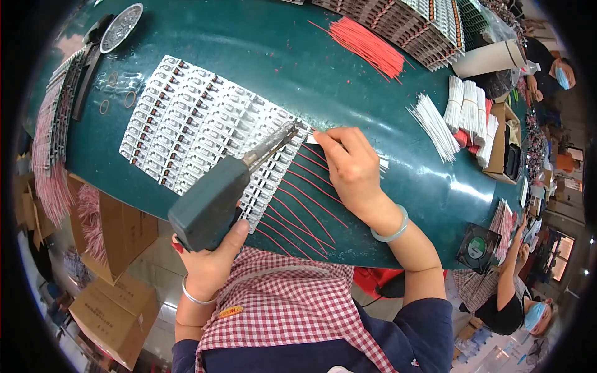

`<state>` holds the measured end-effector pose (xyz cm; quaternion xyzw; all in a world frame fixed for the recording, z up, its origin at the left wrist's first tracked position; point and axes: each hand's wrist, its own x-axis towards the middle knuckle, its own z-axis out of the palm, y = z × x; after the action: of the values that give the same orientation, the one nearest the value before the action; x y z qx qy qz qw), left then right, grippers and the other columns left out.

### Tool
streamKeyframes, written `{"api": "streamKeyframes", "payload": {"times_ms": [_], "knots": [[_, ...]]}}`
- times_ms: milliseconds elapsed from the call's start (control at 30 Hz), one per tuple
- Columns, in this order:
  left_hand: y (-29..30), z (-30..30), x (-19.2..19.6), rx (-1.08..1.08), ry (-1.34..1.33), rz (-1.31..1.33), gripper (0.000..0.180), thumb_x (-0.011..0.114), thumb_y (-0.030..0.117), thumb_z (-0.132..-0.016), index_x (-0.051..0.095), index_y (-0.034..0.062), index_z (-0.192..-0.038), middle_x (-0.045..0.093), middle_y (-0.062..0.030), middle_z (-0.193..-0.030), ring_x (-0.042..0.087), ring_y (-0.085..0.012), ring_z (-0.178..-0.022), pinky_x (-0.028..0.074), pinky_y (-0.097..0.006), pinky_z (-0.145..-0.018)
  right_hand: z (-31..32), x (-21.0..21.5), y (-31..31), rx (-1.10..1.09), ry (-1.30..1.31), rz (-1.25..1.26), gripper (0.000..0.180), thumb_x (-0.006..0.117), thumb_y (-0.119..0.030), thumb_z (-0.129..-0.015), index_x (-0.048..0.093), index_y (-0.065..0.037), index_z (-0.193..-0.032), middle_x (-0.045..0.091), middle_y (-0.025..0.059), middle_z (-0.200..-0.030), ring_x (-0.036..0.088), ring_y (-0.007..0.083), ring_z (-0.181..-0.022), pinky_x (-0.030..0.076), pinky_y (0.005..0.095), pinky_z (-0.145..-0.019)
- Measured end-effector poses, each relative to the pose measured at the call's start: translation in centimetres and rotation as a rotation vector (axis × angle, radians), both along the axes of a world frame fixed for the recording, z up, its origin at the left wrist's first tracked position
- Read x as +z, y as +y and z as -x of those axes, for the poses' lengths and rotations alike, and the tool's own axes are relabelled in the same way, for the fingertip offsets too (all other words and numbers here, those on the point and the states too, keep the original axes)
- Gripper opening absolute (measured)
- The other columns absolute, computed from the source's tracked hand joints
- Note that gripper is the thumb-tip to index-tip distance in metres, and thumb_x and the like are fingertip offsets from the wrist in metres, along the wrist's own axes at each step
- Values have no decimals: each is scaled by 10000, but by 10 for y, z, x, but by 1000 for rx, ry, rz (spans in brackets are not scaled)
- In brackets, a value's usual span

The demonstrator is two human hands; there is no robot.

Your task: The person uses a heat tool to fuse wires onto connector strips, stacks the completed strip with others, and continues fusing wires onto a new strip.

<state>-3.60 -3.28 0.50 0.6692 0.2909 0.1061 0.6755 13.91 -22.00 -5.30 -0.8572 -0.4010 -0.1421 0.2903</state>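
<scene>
A dark green soldering gun [211, 202] with a long metal tip is in my left hand [214, 264], my fingers wrapped round its handle. Its tip meets the upper right corner of a panel of white parts in rows [208, 118]. My right hand [354, 165] is closed in a pinch by that corner. Short white wires [384, 164] show on both sides of it, mostly covered by the fingers. Below, several red wires [305, 208] run from the panel's right edge across the green table [429, 205] toward me.
A pile of red wires [367, 48] lies at the back, beside stacked panels [404, 25]. White wire bundles [463, 109] and a cardboard box [502, 143] are at right. Wired panels [53, 118] hang over the left edge near a clear bowl [121, 28]. A co-worker [516, 292] sits at right.
</scene>
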Motion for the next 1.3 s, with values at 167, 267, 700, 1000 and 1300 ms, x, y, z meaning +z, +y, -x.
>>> {"api": "streamKeyframes", "payload": {"times_ms": [167, 267, 700, 1000, 1300], "knots": [[-2, -4, -7, -181, -16, -346, 341, 745, -13, -794, 631, -34, -1114, 696, -103, -972, 587, -112, -629, 478, -250, -546, 3, -2, 0, -10, -23, 23, 293, 700, 71, -712, 694, -21, -990, 623, 81, -873, 604, 243, -758, 508, 343, -614], [-5, -9, -6, -166, -89, -427, 221, 772, 16, -755, 693, -26, -956, 694, -79, -813, 627, -119, -667, 480, -244, -614, 3, -2, 1, -7, -35, 22, 305, 695, 74, -696, 693, -17, -987, 620, 85, -879, 600, 243, -754, 503, 345, -606], [-13, -21, -5, -201, -108, -467, 143, 724, -32, -764, 676, -38, -899, 640, -67, -760, 571, -117, -606, 448, -245, -559, 3, -3, 0, 1, -43, 17, 318, 681, 69, -682, 685, -12, -989, 612, 96, -876, 601, 247, -747, 506, 343, -595], [-13, -17, -9, -274, -117, -577, 146, 723, -56, -747, 658, -42, -878, 619, -72, -754, 577, -135, -589, 444, -239, -545, 3, -2, 1, 5, -58, 18, 306, 665, 71, -688, 680, -2, -985, 611, 101, -878, 594, 244, -742, 504, 341, -587], [-14, -15, -4, -243, -157, -615, 137, 719, -54, -760, 662, -47, -883, 619, -83, -765, 583, -132, -585, 447, -238, -532, 3, -2, 3, 3, -65, 20, 305, 672, 65, -691, 681, -1, -989, 610, 100, -876, 593, 243, -739, 497, 343, -587]]}}
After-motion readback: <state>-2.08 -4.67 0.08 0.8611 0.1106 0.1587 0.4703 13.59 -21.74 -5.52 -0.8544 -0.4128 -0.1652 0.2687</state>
